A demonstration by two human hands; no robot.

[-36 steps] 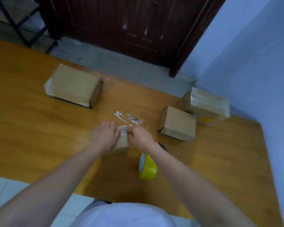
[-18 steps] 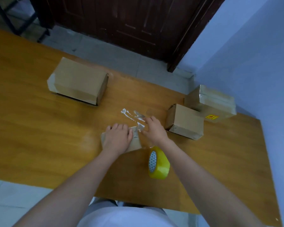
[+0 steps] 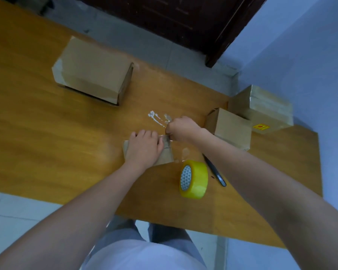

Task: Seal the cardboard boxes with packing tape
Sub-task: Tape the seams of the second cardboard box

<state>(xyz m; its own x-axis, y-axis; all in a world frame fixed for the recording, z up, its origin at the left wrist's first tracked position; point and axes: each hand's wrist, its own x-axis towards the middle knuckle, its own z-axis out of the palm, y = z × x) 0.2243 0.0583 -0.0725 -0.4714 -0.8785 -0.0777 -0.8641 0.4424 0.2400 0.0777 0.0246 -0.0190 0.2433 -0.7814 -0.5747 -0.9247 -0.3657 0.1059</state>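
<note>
Hands have slid nearer the tabletop's (image 3: 47,145) front edge since the earlier frame. Left hand (image 3: 144,147) presses flat, fingers straight, on the small box (image 3: 167,155). Right hand (image 3: 180,128), fingers curled, pinches clear tape at its far corner. Yellow tape roll (image 3: 193,179) stands just beside, a dark door (image 3: 183,18) beyond.

Dim, cool light with a bluish cast fills the scene — no hard shadows, only soft dark edges under the boxes. A pale sheen lies on the wooden table (image 3: 47,133) near the left. Everything looks slightly soft, and the wide lens bends the edges — the near forearms loom large.
</note>
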